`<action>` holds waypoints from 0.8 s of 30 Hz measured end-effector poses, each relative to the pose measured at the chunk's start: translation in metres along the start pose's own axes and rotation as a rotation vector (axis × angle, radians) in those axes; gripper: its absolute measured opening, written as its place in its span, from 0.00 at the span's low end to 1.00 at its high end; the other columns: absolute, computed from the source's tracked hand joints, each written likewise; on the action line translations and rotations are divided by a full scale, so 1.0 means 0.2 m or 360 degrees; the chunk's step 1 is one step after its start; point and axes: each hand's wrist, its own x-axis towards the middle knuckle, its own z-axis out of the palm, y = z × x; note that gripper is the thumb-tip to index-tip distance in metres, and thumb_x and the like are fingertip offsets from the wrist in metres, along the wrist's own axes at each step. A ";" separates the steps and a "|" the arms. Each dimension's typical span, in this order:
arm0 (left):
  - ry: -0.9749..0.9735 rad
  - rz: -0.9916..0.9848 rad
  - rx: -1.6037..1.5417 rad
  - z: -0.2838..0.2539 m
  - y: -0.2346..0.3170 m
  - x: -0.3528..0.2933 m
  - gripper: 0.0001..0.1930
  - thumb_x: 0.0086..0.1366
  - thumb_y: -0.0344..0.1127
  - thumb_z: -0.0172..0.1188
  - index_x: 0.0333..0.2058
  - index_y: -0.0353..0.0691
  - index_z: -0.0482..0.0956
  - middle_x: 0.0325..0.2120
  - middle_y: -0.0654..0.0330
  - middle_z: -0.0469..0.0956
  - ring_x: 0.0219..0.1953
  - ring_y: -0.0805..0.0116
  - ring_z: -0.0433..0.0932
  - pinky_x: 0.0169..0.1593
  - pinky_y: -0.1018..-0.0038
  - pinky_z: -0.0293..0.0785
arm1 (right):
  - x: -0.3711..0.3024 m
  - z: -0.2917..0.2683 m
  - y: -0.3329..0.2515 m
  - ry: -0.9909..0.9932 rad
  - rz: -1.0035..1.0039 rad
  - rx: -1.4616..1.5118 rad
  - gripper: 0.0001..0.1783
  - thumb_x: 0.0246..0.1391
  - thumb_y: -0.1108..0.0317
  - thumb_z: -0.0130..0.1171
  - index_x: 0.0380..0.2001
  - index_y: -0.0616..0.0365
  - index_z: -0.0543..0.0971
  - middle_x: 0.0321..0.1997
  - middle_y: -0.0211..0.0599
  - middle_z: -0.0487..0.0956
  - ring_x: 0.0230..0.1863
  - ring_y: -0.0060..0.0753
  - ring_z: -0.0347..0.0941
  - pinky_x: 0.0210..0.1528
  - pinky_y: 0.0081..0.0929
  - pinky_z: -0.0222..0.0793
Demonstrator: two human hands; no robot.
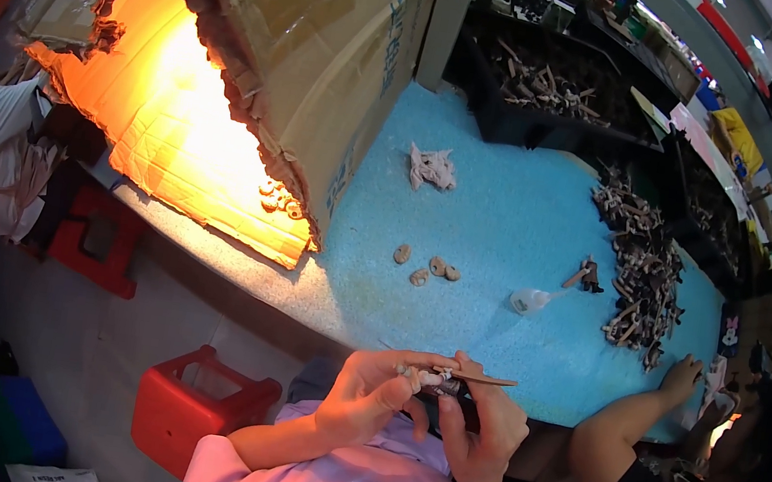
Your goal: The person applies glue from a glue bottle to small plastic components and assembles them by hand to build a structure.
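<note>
Close to my chest, below the front edge of the blue table, my left hand pinches a small figure with pale and dark parts. My right hand has its fingers closed on the other side of the same figure. A thin, brown, pointed piece sticks out to the right past the right fingertips. I cannot tell whether it is joined to the figure. My fingers cover much of the figure. On the table beyond lie several small tan pieces and a white squeeze bottle with a thin nozzle.
A torn cardboard box, glowing inside, stands at the left with tan pieces on its flap. A crumpled white cloth, a figure pile and black bins lie beyond. A co-worker's arm rests right; a red stool stands lower left.
</note>
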 end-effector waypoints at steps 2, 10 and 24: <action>0.0010 0.0059 0.0161 0.00 0.00 0.00 0.25 0.64 0.44 0.49 0.50 0.26 0.65 0.40 0.52 0.72 0.34 0.67 0.74 0.29 0.75 0.75 | -0.01 0.01 0.00 0.0022 0.0025 0.0037 0.17 0.41 0.78 0.59 0.38 0.72 0.73 0.38 0.52 0.77 0.34 0.45 0.76 0.38 0.31 0.73; -0.0004 0.0270 0.0627 0.01 0.02 -0.01 0.25 0.62 0.44 0.53 0.50 0.28 0.67 0.37 0.53 0.73 0.29 0.71 0.74 0.31 0.79 0.73 | -0.06 0.08 0.08 0.0134 0.0128 0.0417 0.17 0.40 0.81 0.58 0.39 0.69 0.74 0.40 0.49 0.77 0.40 0.45 0.76 0.46 0.33 0.70; -0.0059 0.0513 0.0819 0.03 0.03 0.01 0.25 0.61 0.39 0.54 0.51 0.26 0.65 0.35 0.54 0.71 0.28 0.76 0.72 0.32 0.83 0.71 | -0.06 0.14 0.11 0.0188 0.0223 0.0852 0.19 0.43 0.84 0.53 0.42 0.70 0.73 0.39 0.50 0.78 0.38 0.36 0.77 0.40 0.26 0.72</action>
